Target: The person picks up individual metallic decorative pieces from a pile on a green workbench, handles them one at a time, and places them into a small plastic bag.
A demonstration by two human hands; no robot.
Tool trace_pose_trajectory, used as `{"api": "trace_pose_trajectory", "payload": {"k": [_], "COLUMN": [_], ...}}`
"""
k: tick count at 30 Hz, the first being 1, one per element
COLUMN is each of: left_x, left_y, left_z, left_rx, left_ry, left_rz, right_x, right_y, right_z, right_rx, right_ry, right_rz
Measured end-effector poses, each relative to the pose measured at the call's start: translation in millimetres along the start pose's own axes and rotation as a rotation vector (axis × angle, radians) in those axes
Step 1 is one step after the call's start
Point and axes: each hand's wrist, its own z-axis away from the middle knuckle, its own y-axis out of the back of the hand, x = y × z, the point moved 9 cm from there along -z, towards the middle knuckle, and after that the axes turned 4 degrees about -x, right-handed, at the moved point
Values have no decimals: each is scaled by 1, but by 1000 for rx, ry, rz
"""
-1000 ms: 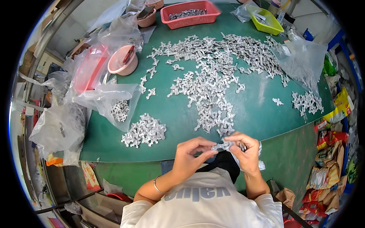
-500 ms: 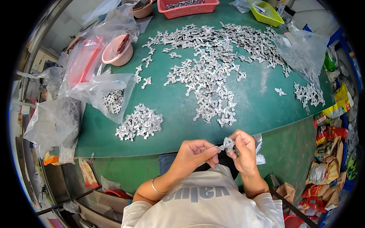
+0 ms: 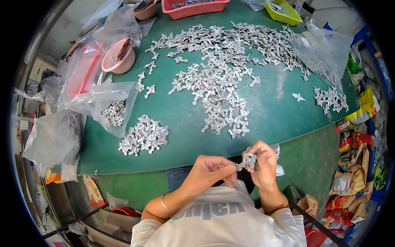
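In front of my body, at the table's near edge, both hands meet on small silvery metal castings (image 3: 249, 159) with curved, lobed arms. My left hand (image 3: 214, 172) pinches one end of a casting between thumb and fingertips. Closed around the other side, my right hand (image 3: 264, 164) appears to hold more than one casting, partly hidden by its fingers. Beyond them a large heap of similar castings (image 3: 224, 88) spreads over the green table (image 3: 164, 111). A smaller pile (image 3: 145, 135) lies at the left near edge, and another cluster (image 3: 330, 99) at the right.
Left on the table are a pink bowl (image 3: 119, 57) with a red-handled item and clear plastic bags (image 3: 129, 103), one holding castings. A red tray (image 3: 193, 10) and a yellow-green basket (image 3: 284, 13) stand at the back. A bag (image 3: 325, 49) lies right; packets (image 3: 343, 185) line the right side.
The whole view has shifted slightly, so the table contents appear a little farther left. The held castings have turned slightly between my hands; both hands keep their grip.
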Motion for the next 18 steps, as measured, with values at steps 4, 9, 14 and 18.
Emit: {"api": "trace_pose_trajectory", "payload": {"k": [4, 9, 14, 18], "left_x": [1, -5, -14, -12], "left_y": [0, -6, -4, 8], "left_z": [-3, -12, -13, -14], "left_rx": [26, -5, -31, 41], "left_ry": [-76, -69, -78, -81], "left_rz": [-78, -155, -194, -318], "right_x": [-1, 4, 43, 33], "right_y": [5, 21, 20, 41], "right_z": [-4, -3, -12, -21], "right_rx": [36, 337, 191, 290], "right_ry": [18, 5, -270, -240], "right_rz": [31, -111, -879, -1136]}}
